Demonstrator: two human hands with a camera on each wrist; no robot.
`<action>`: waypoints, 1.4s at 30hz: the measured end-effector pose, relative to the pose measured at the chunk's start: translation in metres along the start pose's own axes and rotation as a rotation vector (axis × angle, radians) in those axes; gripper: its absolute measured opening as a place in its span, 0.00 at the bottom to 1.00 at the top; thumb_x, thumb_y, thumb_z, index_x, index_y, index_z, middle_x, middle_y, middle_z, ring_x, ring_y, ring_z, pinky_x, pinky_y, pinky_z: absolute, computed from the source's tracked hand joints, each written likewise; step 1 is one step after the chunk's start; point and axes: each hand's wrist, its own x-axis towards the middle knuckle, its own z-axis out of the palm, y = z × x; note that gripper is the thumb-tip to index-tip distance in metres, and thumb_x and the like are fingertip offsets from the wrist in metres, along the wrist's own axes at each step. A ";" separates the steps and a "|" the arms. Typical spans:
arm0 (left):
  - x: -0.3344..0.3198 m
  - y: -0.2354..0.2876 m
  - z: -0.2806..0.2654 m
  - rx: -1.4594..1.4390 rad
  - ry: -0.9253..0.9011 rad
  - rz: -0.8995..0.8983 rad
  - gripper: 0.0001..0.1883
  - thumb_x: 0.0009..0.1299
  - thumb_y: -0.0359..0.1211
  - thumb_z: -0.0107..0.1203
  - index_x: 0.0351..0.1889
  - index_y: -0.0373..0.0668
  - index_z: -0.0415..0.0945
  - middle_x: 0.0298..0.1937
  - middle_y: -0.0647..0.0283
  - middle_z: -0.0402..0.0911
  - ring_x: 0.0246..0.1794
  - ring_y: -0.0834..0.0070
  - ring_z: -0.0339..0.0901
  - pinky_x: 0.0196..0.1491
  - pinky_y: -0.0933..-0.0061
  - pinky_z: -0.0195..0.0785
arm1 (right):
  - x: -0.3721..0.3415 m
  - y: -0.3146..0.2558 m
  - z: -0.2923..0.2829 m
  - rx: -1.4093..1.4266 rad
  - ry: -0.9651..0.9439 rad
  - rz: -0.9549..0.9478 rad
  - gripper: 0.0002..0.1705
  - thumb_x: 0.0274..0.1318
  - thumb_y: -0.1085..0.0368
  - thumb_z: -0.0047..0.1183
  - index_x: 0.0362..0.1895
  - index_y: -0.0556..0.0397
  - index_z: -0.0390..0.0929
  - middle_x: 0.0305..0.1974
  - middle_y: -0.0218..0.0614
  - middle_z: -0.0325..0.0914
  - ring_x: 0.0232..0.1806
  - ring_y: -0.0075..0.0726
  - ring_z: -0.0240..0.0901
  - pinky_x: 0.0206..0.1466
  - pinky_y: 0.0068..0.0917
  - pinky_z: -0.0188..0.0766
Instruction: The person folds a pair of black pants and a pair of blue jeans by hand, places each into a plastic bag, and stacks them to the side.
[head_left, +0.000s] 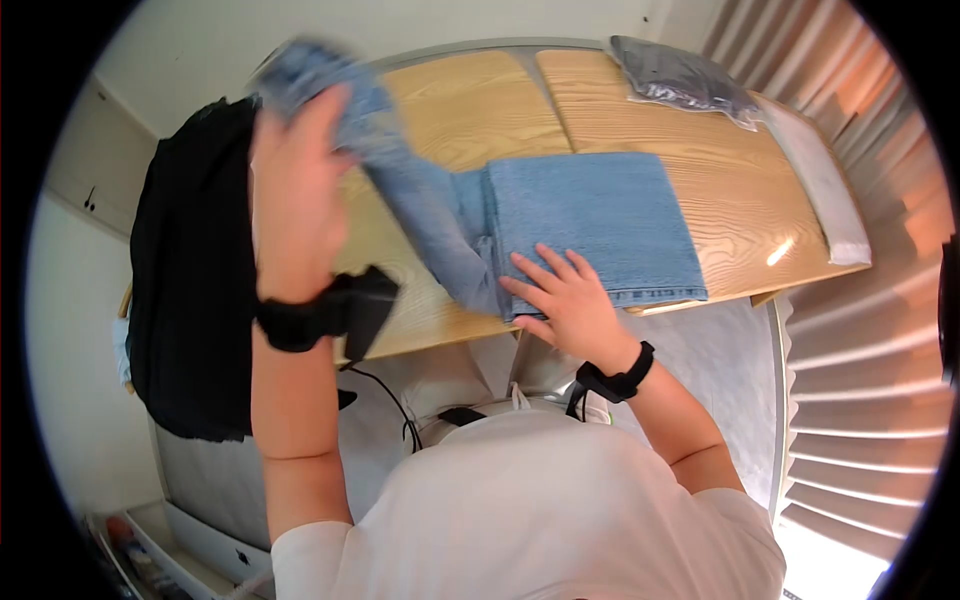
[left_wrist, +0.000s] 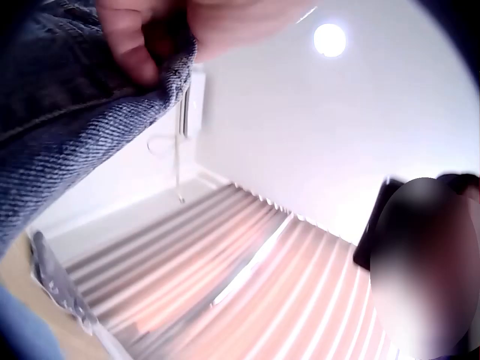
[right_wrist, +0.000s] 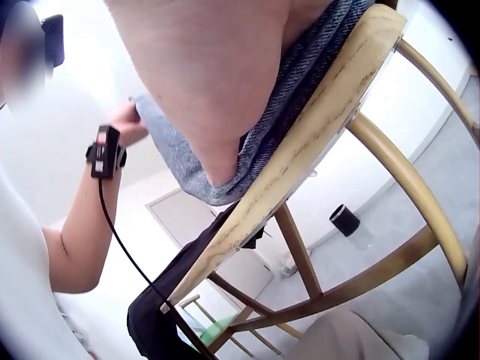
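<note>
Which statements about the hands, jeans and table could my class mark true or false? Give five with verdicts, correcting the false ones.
1. The left hand grips the jeans. True.
2. The right hand is raised clear of the jeans. False: it rests on them.
3. The table has a wood-grained top. True.
4. The grey package lies under the jeans. False: it lies apart, near the table's far edge.
5. The black clothing is left of the folded denim in the head view. True.

A: Where is light noted?
B: An overexposed ceiling lamp (left_wrist: 330, 40) is recorded above the table (head_left: 460, 100); the table's right side is marked by glare.
A: What defects are found?
B: The left hand (head_left: 300, 195), at the table's left, is blurred; the head view's edges are bowed and blackened.
</note>
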 end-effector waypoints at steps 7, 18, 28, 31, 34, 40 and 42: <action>-0.015 -0.002 0.097 -0.001 -0.830 -0.041 0.25 0.71 0.34 0.51 0.64 0.37 0.61 0.59 0.54 0.71 0.56 0.72 0.72 0.56 0.73 0.65 | -0.007 0.003 0.006 0.155 0.046 0.092 0.23 0.49 0.49 0.56 0.49 0.42 0.76 0.53 0.36 0.72 0.58 0.48 0.63 0.61 0.46 0.57; -0.084 -0.107 0.047 0.798 -0.942 0.258 0.37 0.57 0.39 0.63 0.64 0.43 0.61 0.69 0.52 0.57 0.71 0.54 0.51 0.67 0.47 0.45 | -0.045 0.004 -0.026 0.361 -0.037 0.090 0.24 0.45 0.62 0.61 0.51 0.51 0.76 0.51 0.46 0.74 0.52 0.48 0.70 0.56 0.38 0.65; -0.109 -0.137 0.051 0.807 -0.704 0.351 0.36 0.51 0.33 0.65 0.61 0.42 0.66 0.66 0.56 0.63 0.69 0.56 0.55 0.67 0.46 0.44 | -0.101 0.117 -0.072 0.716 0.670 1.041 0.22 0.51 0.62 0.60 0.46 0.65 0.75 0.36 0.41 0.78 0.38 0.27 0.74 0.43 0.22 0.70; -0.114 -0.138 0.051 0.856 -0.704 0.336 0.36 0.52 0.33 0.65 0.61 0.42 0.66 0.67 0.56 0.62 0.69 0.56 0.55 0.68 0.46 0.42 | -0.077 0.109 -0.073 0.820 0.571 1.013 0.21 0.49 0.64 0.60 0.45 0.66 0.75 0.36 0.40 0.78 0.40 0.27 0.73 0.45 0.21 0.68; -0.125 -0.143 0.056 0.893 -0.657 0.311 0.36 0.52 0.33 0.65 0.61 0.42 0.65 0.67 0.55 0.61 0.69 0.55 0.54 0.68 0.46 0.41 | -0.065 0.112 -0.075 0.579 0.701 0.902 0.18 0.49 0.68 0.59 0.44 0.64 0.75 0.37 0.36 0.78 0.38 0.25 0.72 0.44 0.21 0.68; -0.137 -0.150 0.059 0.848 -0.523 0.347 0.35 0.53 0.34 0.65 0.60 0.42 0.66 0.67 0.53 0.61 0.69 0.52 0.53 0.66 0.47 0.46 | -0.075 0.138 -0.052 1.024 0.687 0.952 0.14 0.52 0.70 0.57 0.43 0.61 0.74 0.35 0.33 0.76 0.35 0.23 0.71 0.40 0.20 0.69; -0.135 -0.153 0.058 0.677 -0.532 0.312 0.32 0.54 0.31 0.64 0.59 0.41 0.67 0.67 0.53 0.61 0.69 0.52 0.53 0.67 0.52 0.47 | -0.074 0.141 -0.052 0.952 0.597 1.011 0.14 0.52 0.70 0.58 0.43 0.61 0.74 0.34 0.32 0.76 0.33 0.23 0.70 0.39 0.20 0.68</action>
